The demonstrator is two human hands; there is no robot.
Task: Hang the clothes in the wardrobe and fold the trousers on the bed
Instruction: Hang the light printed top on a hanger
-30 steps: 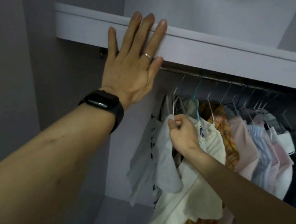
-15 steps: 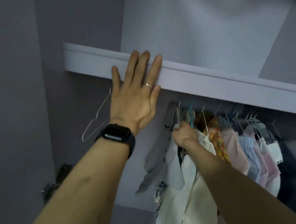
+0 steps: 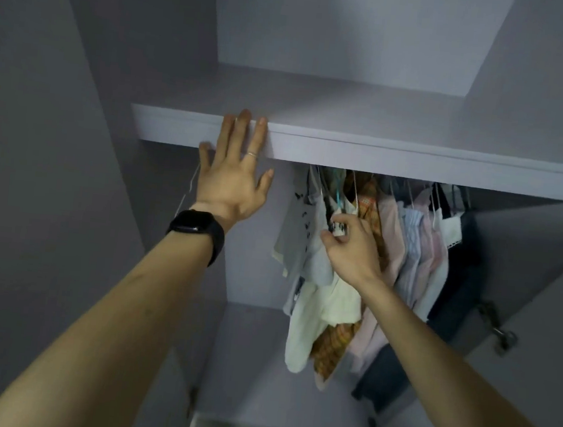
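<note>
Shirts [image 3: 408, 242] hang in wardrobe [image 3: 69, 193]; left grip [image 3: 231, 184] released on shelf [image 3: 416, 157]; right grip [image 3: 352, 251] unclear; folding trousers likely remains.

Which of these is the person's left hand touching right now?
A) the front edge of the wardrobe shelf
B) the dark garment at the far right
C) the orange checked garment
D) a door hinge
A: the left hand lies with straight fingers against the front edge of the shelf, while the right hand is over at the hanging clothes.
</note>
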